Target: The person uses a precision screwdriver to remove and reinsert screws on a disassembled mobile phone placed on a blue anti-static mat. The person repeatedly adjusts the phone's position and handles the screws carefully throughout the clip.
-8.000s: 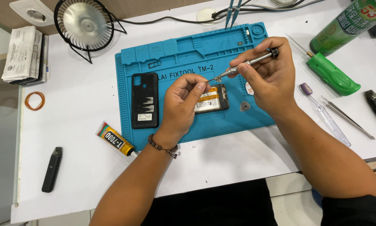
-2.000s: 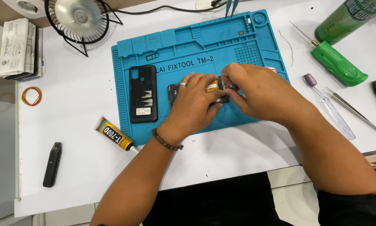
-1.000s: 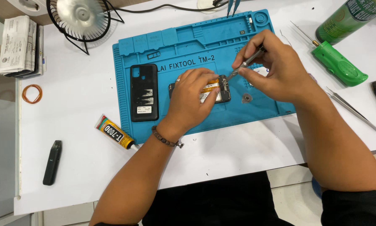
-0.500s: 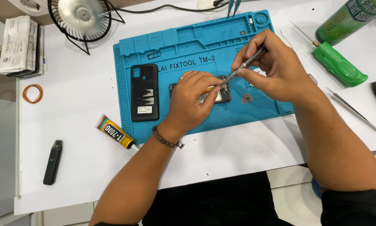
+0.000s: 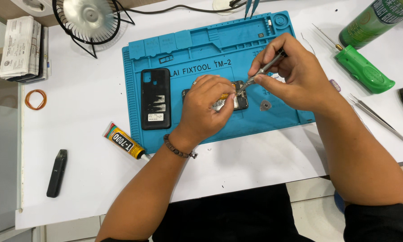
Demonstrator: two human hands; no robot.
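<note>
1. The left hand (image 5: 208, 105) presses closed-fingered on the opened phone (image 5: 237, 101) at the middle of the blue repair mat (image 5: 201, 49).
2. The right hand (image 5: 295, 76) pinches a screwdriver (image 5: 264, 71), tip on the phone.
3. A black back cover (image 5: 155, 98) lies near the mat's left edge.
4. A glue tube (image 5: 123, 141) rests just off the mat's lower left corner.

Left hand (image 5: 206, 105) flat, palm down — right hand (image 5: 291, 74) fingers pinched.

Black back cover (image 5: 156, 98) crowds the mat (image 5: 201, 49) left; its bottom strip is open.
</note>
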